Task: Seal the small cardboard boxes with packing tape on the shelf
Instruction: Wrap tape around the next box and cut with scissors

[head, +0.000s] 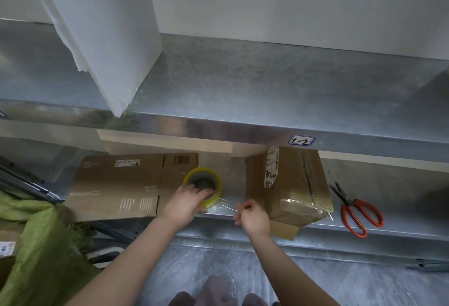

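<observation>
A roll of clear packing tape (204, 179) with a yellowish rim lies on the lower metal shelf (388, 184). My left hand (185, 204) grips the roll, fingers hooked into its core. A strip of tape (226, 204) stretches rightward from the roll to my right hand (252, 217), which pinches its free end. Just right of that hand a small cardboard box (291, 184) with a white label stands at the shelf's front edge. Shiny tape crosses its near end, and one brown flap hangs over the edge.
Red-handled scissors (359, 211) lie on the shelf right of the box. A flattened cardboard sheet (121, 186) lies left of the roll. Green cloth (43, 245) fills the lower left. An upper metal shelf (267, 91) overhangs, with a white panel (116, 26) on it.
</observation>
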A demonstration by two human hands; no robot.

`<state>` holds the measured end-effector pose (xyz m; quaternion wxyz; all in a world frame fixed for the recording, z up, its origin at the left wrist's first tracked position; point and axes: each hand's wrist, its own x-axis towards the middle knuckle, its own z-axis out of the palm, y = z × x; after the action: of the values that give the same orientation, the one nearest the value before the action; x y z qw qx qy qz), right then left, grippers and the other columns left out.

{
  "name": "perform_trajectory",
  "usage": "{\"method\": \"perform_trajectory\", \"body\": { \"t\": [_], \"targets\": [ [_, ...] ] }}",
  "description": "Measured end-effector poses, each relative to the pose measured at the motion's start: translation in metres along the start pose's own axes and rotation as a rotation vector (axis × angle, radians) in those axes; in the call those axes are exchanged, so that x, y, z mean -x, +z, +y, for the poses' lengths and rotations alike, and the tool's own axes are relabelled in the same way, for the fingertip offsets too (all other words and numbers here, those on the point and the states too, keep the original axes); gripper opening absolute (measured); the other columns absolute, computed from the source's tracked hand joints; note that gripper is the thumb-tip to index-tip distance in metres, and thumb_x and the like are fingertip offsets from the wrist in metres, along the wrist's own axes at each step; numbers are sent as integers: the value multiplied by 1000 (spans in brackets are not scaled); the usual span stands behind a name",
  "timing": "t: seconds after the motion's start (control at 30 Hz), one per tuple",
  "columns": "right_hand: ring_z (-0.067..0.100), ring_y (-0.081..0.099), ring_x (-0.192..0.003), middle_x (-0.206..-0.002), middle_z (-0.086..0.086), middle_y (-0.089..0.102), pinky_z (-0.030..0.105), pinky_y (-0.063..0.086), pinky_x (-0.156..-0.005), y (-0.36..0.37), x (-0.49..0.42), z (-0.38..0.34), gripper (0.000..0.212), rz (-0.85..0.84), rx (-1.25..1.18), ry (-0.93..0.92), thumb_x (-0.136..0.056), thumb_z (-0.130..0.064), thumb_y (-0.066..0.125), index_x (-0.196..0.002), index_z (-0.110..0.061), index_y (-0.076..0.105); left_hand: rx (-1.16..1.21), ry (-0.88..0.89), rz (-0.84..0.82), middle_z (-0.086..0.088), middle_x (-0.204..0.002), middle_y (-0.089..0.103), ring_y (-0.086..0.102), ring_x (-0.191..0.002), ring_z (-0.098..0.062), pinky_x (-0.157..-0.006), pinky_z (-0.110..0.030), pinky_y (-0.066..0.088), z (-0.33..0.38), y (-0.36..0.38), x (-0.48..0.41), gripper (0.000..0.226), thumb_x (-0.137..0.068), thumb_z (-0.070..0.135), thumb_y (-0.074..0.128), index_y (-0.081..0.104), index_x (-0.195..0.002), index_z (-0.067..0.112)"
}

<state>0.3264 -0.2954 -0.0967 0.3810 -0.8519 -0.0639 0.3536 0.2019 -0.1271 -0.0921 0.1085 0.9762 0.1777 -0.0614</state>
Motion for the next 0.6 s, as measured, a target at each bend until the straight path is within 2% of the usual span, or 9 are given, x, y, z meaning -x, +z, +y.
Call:
{"method": "perform_trajectory", "body": {
  "t": [0.07,0.13,0.23,0.37,0.43,0.5,0.6],
  "targets": [
    [16,69,-70,-72,-5,71,28,53,-65,1,-4,1,21,64,252,-63,-93,-44,52,-86,-25,58,-8,7,-16,1,-121,61,48,-117,-20,-101,-31,28,-2,0,-4,55,-90,40,61,41,-140,33],
    [22,66,-76,-77,-6,67,27,45,-59,6,-4,3,18,137,405,-118,-94,-45,49,-95,-29,57,3,0,-13,2,-121,61,48,-117,-19,-102,-31,28,-2,1,-4,55,-89,40,62,42,-139,34],
    [25,67,-81,-85,-1,67,26,38,-57,13,-4,5,24,190,493,-186,-95,-46,50,-109,-28,45,30,-6,11,5,-122,61,48,-116,-17,-103,-30,28,-4,7,-3,54,-88,40,63,43,-138,35],
    [27,68,-85,-93,3,68,29,43,-60,7,-2,3,30,129,614,-265,-98,-45,44,-119,-24,41,62,-9,28,6,-129,57,46,-119,-17,-106,-31,26,1,4,2,56,-90,40,60,38,-141,35],
    [27,67,-88,-104,2,66,29,44,-62,2,9,0,35,124,639,-326,-97,-47,43,-124,-24,39,96,-11,43,5,-141,47,39,-130,-18,-111,-34,24,5,1,9,62,-92,45,55,29,-147,35],
    [21,64,-96,-117,-3,58,29,45,-65,-6,27,-2,41,161,650,-457,-96,-51,42,-128,-26,41,99,-9,107,6,-153,33,22,-144,-17,-117,-37,14,10,-5,18,68,-92,55,47,23,-151,32],
    [16,51,-116,-130,-6,53,28,51,-84,-20,59,-5,46,206,649,-726,-95,-51,41,-133,-26,49,50,51,203,8,-157,25,8,-148,-13,-118,-33,-1,27,-19,30,70,-92,62,36,26,-152,27]
  ]
}}
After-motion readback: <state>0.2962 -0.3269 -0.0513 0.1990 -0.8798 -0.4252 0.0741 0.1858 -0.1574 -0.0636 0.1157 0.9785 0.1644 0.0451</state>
